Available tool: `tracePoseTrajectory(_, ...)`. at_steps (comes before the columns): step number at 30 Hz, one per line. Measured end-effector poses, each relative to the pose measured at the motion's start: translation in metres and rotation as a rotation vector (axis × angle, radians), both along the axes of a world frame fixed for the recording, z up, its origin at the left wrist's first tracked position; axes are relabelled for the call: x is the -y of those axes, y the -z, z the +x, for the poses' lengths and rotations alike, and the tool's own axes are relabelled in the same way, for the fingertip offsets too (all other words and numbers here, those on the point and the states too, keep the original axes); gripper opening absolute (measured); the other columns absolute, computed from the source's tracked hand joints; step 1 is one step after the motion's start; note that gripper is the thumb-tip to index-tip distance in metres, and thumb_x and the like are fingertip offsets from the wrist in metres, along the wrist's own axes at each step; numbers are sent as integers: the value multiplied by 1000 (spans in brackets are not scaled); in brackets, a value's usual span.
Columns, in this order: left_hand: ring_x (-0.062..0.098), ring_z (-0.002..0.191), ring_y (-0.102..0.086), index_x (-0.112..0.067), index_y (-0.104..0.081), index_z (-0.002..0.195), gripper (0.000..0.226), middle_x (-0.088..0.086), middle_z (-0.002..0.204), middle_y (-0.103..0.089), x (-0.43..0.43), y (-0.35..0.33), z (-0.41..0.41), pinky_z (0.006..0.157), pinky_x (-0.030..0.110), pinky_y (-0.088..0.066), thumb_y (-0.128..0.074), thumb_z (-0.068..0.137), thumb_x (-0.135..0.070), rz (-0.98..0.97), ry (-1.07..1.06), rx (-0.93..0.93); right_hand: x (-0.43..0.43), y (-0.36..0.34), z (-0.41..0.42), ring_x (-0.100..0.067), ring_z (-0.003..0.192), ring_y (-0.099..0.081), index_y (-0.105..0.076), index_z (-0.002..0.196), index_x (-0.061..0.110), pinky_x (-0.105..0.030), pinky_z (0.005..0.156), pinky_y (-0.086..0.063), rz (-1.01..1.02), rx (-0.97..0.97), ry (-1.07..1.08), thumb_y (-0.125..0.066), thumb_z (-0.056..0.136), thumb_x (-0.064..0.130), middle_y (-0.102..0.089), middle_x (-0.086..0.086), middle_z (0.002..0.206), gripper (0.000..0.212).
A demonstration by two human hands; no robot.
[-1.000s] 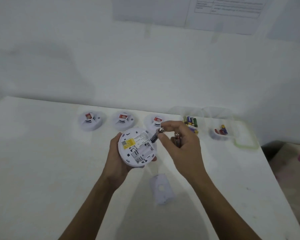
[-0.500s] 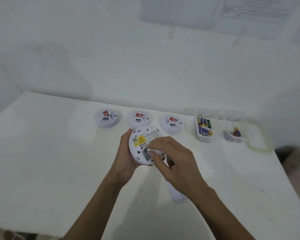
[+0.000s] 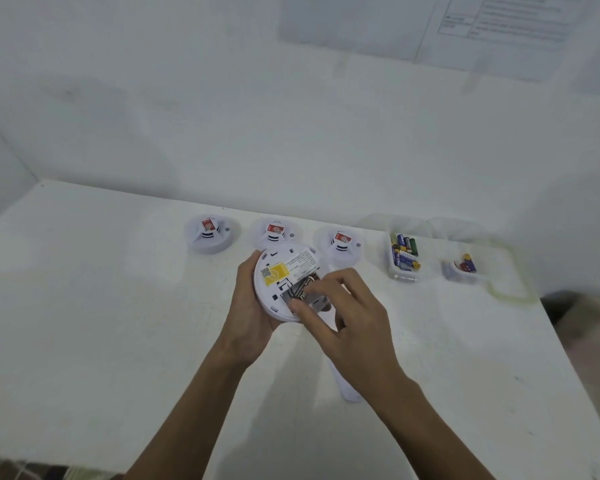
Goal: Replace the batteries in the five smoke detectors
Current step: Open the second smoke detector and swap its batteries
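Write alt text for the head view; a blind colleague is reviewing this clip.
A person's left hand holds a white smoke detector, back side up, over a white table while the right hand pinches a black battery in its open compartment. Three more detectors and two clear tubs of batteries sit behind.

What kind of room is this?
Probably a plain workroom or test bench. A white table stands against a bare white wall with printed sheets on it, and smoke detectors sit in a row beside a tub of batteries.
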State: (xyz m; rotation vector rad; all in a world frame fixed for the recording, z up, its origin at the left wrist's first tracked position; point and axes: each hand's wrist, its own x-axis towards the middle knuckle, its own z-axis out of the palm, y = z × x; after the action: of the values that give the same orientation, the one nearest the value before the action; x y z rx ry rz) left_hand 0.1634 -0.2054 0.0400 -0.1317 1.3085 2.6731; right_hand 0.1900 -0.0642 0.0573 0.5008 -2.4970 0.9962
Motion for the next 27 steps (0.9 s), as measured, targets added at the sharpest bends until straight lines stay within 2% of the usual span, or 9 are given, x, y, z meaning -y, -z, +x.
tracePoseTrajectory(4, 17, 94, -70, -28, -57, 112, 38, -6, 100, -74, 0, 8, 0, 71, 29, -59, -28, 92, -40, -42, -13, -10, 1, 2, 4, -6, 83, -62, -69, 97, 14, 3, 62, -36, -9, -25, -5, -59, 85, 50, -67, -1, 101, 39)
tracePoseTrajectory(7, 16, 92, -71, -28, -58, 112, 42, -6, 99, -75, -1, 6, 2, 68, 28, -58, -33, 82, -44, -65, -17, -25, 1, 2, 5, -3, 79, -60, -69, 98, 14, 3, 63, -36, -4, -29, 10, -59, 85, 49, -67, 0, 101, 39)
tracePoseTrajectory(9, 13, 87, -72, -28, -58, 109, 36, -8, 94, -75, -2, 5, 2, 65, 26, -58, -30, 89, -40, -84, -40, -13, 4, 2, 7, 1, 78, -55, -68, 99, 14, 3, 62, -35, -33, -6, 34, -57, 86, 52, -67, 1, 100, 41)
tracePoseTrajectory(11, 11, 85, -72, -31, -63, 104, 41, -9, 92, -75, -4, 3, 2, 62, 24, -57, -22, 99, -32, -100, -52, -4, 6, 0, 8, 3, 79, -54, -67, 99, 15, 3, 63, -36, -95, 19, 60, -60, 82, 50, -66, 2, 98, 39)
tracePoseTrajectory(15, 7, 84, -71, -42, -76, 81, 65, -11, 90, -75, -7, -4, 2, 62, 22, -56, -17, 102, -25, -82, -40, -44, 8, -5, 7, 3, 89, -56, -62, 95, 18, 0, 64, -40, -229, 120, 69, -71, 74, 39, -62, 7, 93, 31)
tracePoseTrajectory(20, 10, 88, -71, -38, -77, 85, 61, -8, 94, -75, -9, -5, 1, 67, 22, -56, -19, 101, -24, -59, -29, -81, 11, -8, 8, 4, 98, -53, -57, 97, 25, -5, 66, -45, -260, 256, 83, -79, 73, 31, -57, 8, 97, 33)
tracePoseTrajectory(23, 9, 84, -71, -39, -77, 81, 46, -8, 90, -75, -6, -7, 4, 64, 22, -56, -32, 90, -33, -68, -4, -94, 6, -15, 3, 9, 90, -51, -55, 96, 27, -6, 65, -43, -260, 405, 39, -79, 74, 29, -54, 10, 93, 33)
tracePoseTrajectory(25, 10, 86, -71, -40, -77, 84, 32, -8, 92, -75, -5, -7, 5, 66, 22, -56, -45, 87, -36, -103, -8, -105, 4, -18, -1, 4, 82, -52, -54, 94, 29, -9, 62, -43, -254, 481, 33, -80, 72, 30, -55, 12, 90, 34)
tracePoseTrajectory(27, 8, 87, -71, -44, -75, 84, 35, -12, 92, -75, -5, -6, 6, 67, 19, -55, -42, 86, -36, -164, -17, -127, 2, -19, -4, -2, 75, -51, -53, 91, 29, -13, 60, -43, -239, 530, 43, -81, 71, 31, -57, 11, 87, 35)
